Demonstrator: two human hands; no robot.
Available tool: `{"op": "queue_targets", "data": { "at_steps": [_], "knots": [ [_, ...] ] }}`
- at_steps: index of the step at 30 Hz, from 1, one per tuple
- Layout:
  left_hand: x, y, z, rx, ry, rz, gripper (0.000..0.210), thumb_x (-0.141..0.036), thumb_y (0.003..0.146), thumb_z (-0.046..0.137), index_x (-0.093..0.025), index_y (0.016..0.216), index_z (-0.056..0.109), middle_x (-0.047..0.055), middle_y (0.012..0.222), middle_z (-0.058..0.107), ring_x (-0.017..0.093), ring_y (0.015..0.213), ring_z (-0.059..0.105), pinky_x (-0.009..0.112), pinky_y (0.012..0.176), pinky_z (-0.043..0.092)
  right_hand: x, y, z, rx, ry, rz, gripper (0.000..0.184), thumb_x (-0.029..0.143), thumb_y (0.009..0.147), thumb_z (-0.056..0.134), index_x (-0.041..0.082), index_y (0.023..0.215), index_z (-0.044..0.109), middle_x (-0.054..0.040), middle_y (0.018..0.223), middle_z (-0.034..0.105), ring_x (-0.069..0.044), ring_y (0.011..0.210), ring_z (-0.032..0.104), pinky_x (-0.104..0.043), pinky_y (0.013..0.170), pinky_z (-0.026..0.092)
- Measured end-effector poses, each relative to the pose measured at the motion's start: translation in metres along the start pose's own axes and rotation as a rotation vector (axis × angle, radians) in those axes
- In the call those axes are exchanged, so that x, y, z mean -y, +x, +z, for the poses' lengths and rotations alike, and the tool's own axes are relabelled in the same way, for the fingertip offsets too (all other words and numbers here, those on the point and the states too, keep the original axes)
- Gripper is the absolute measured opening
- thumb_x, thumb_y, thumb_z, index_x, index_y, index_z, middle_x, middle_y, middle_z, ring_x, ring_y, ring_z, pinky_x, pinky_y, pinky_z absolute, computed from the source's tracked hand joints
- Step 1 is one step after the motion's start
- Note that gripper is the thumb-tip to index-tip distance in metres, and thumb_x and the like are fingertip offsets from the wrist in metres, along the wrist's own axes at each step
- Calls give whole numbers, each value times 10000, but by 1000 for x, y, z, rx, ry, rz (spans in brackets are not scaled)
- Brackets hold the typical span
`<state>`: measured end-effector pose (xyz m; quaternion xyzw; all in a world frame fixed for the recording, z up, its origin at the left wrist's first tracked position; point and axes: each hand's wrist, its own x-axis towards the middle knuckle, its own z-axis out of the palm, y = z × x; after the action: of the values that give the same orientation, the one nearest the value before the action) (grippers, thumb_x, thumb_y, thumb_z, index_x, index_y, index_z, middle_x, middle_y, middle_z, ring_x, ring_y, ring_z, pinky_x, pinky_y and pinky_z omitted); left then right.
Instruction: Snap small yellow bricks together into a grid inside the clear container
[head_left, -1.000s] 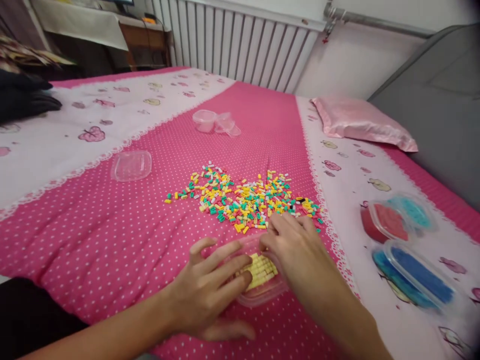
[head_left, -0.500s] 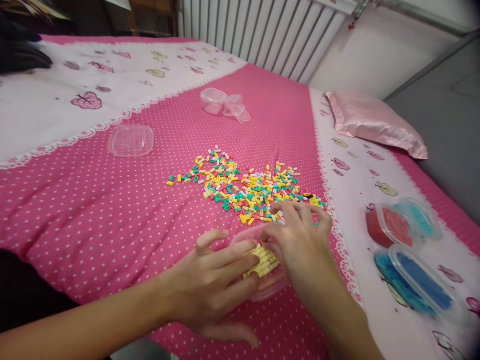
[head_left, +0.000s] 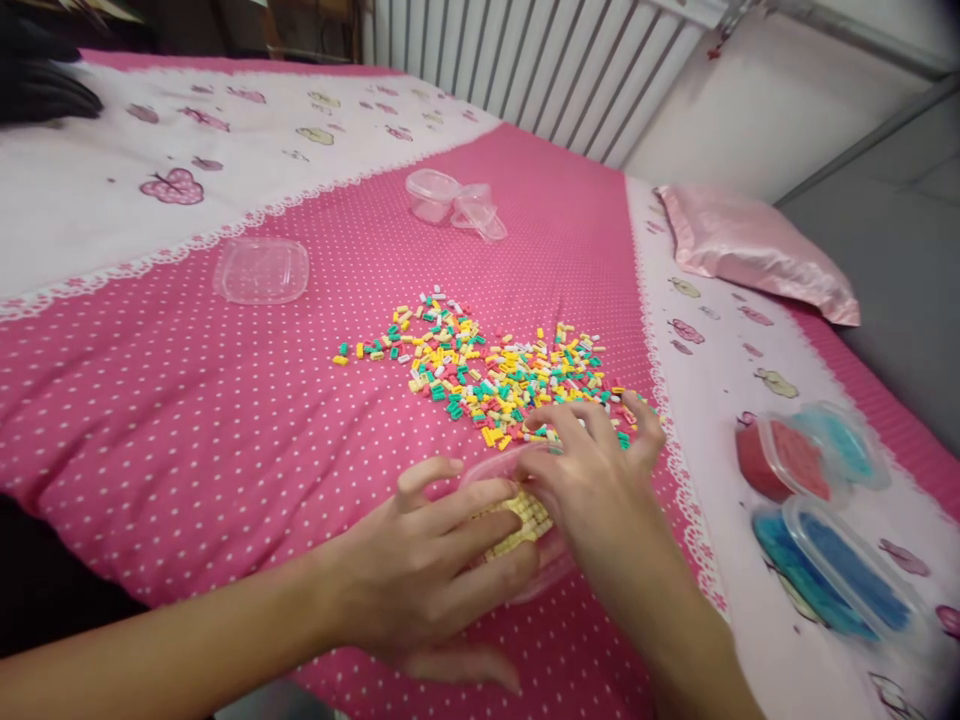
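A clear plastic container [head_left: 491, 467] sits on the bed in front of me, with rows of small pale yellow building blocks [head_left: 529, 517] packed close together inside. My left hand [head_left: 442, 565] reaches over its left side, fingers spread and fingertips at the yellow blocks. At the right rim is my right hand [head_left: 592, 480]; its thumb dips toward the blocks, while the other fingers are bent and apart over the near edge of a loose block pile [head_left: 502, 370]. That pile mixes yellow, green, red, white and pale yellow pieces. Nothing held shows in either hand.
A clear lid [head_left: 261, 272] lies to the left, and several small clear containers [head_left: 433, 193] stand farther back. On the right are a tub of red material [head_left: 787, 457] and a tub of blue material [head_left: 855, 565]. A pink pillow [head_left: 757, 250] rests near the wall.
My left fingers have shifted slightly across the yellow blocks. The right hand has moved a little, its fingers spreading more over the pile's edge. The view has tilted slightly.
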<state>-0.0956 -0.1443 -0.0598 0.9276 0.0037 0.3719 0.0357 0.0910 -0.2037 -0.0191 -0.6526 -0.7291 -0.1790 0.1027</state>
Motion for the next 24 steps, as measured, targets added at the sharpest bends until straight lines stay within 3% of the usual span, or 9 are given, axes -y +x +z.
{"op": "queue_targets", "data": {
  "at_steps": [9, 16, 20, 24],
  "knots": [
    [-1, 0, 0, 7, -16, -7, 532, -553, 1046, 368, -143, 1262, 629, 49, 1110, 752, 233, 1191, 588, 455, 1070, 244, -2, -1, 4, 11, 39, 2, 251, 140, 598, 940, 250, 658, 723, -23, 1057, 748, -324, 1067, 631, -661, 1112, 220],
    [-1, -1, -1, 8, -20, -2, 538, -560, 1045, 361, -150, 1258, 636, 43, 1077, 762, 233, 1175, 598, 462, 1105, 225, -5, -1, 0, 128, 68, 3, 164, 133, 724, 868, 240, 734, 745, -39, 1104, 734, -322, 1110, 625, -676, 1112, 186],
    [-1, -1, 0, 19, -15, -12, 546, -558, 1047, 360, -160, 1321, 615, 50, 1208, 741, 223, 1223, 572, 473, 1153, 177, -2, 0, -2, 141, 53, 18, 152, 138, 750, 850, 233, 715, 737, -28, 1084, 732, -302, 1101, 629, -653, 1141, 149],
    [-1, -3, -1, 17, -11, -15, 543, -553, 1040, 381, -161, 1338, 610, 40, 1189, 745, 225, 1229, 567, 472, 1171, 162, -1, -1, -1, 128, 38, 5, 156, 137, 772, 832, 230, 704, 726, -15, 1065, 737, -282, 1092, 629, -624, 1161, 125]
  ]
}}
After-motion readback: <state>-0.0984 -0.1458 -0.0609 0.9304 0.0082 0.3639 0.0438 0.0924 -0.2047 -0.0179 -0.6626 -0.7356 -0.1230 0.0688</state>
